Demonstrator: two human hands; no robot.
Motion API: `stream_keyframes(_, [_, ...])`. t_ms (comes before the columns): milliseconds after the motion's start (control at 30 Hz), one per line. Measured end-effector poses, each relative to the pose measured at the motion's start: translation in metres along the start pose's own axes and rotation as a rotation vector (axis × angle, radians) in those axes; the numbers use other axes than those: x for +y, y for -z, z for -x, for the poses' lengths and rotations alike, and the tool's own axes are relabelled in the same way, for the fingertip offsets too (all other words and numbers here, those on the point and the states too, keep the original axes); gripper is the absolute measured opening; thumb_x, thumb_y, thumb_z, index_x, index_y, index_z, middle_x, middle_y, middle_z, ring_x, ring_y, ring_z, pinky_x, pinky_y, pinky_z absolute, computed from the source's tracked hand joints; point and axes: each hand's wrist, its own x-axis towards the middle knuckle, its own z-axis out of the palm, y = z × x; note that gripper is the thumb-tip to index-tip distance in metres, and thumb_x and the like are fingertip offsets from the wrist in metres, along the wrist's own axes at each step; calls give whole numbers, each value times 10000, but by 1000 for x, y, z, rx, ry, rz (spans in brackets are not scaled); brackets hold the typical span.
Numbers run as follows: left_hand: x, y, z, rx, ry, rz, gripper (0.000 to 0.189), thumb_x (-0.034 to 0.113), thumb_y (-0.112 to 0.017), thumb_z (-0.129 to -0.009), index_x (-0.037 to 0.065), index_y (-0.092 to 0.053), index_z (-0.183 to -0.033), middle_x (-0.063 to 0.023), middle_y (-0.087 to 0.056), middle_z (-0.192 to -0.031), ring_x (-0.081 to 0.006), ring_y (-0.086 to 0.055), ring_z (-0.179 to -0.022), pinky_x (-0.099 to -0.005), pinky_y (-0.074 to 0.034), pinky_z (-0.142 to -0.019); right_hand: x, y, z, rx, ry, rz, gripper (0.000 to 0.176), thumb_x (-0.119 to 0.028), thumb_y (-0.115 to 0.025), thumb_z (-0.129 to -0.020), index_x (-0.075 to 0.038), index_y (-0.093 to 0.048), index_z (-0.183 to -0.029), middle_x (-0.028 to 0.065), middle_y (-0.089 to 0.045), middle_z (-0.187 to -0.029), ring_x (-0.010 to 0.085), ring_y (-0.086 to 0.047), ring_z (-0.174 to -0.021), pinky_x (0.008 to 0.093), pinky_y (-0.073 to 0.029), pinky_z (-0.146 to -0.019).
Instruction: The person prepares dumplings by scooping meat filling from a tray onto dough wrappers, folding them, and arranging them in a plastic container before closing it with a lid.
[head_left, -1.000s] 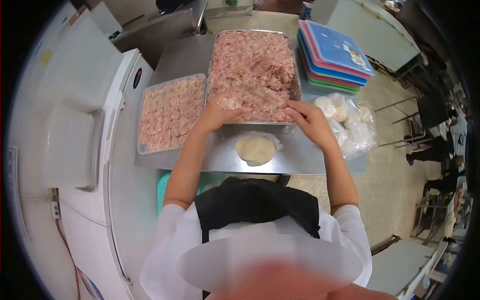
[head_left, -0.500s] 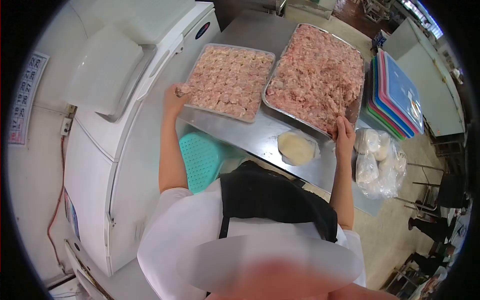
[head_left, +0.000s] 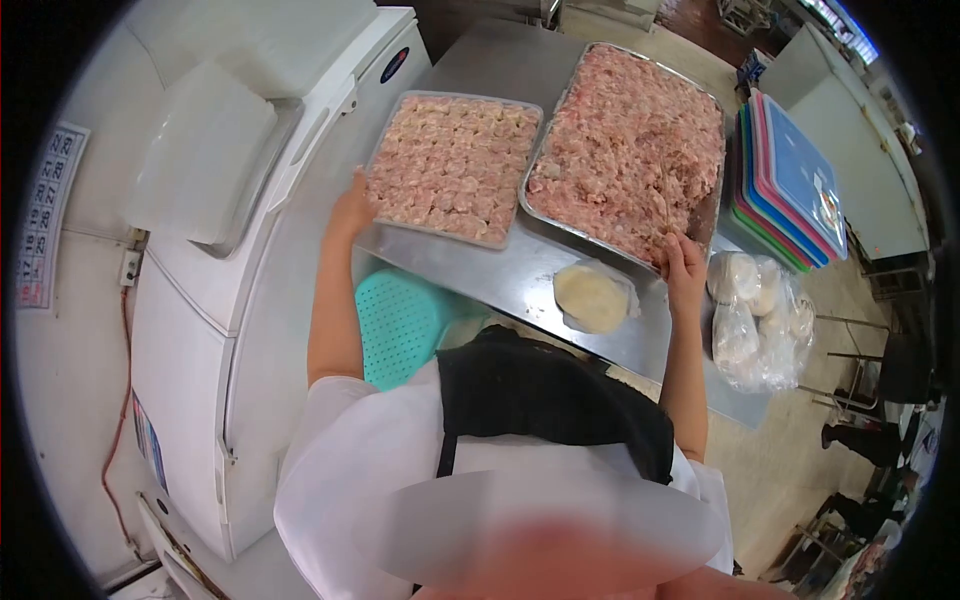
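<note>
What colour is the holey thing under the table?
The holey thing is turquoise; the head view shows it best.

Seen from up on the head, looking almost straight down past the chest and arms onto the table [head_left: 470, 262]. Very wide, round, bent picture with dark corners, close enough to take in both trays [head_left: 585, 238], the left hand [head_left: 352, 210] and the right hand [head_left: 683, 265], with the fridge [head_left: 200, 300] at the left and the floor [head_left: 790, 450] far below at the right.

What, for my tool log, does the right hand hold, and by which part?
The right hand grips a thin stick by its near end.
</note>
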Motion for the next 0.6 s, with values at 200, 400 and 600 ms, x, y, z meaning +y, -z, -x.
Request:
stream_keyframes(200, [-21, 2, -4, 36, -240, -23, 577, 70, -462, -876, 62, -330, -1438, -278, -455, -1345, -404, -475, -1214, -444, -388, -1010, -10, 0, 2, -18, -59, 107, 239, -198, -574, -952, 7, -663, -1036, -30, -503, -628, 34, -431, -531, 201, -325, -483])
stream_keyframes(400, [-13, -3, 5, -152, -215, 26, 456, 231, -398, -932, 53, -437, -1350, -206, -469, -1360, -397, -483, -1188, -449, -400, -989, -17, 27, -4, -25, 352, 562, 286, -200, -575, -927, 10, -640, -1109, 52, -613, -669, 168, -571, -594, 311, -451, -565])
stream_keyframes(600, [28, -2, 25, 245, -380, -95, 433, 187, -517, -892, 49, -509, -1302, -221, -492, -1336, -403, -435, -1248, -462, -353, -1036, -132, 64, -2, -250, 73, 1361, 223, -181, -559, -875, -47, -673, -1013, 204, -656, -883, 355, -648, -808, 427, -503, -685])
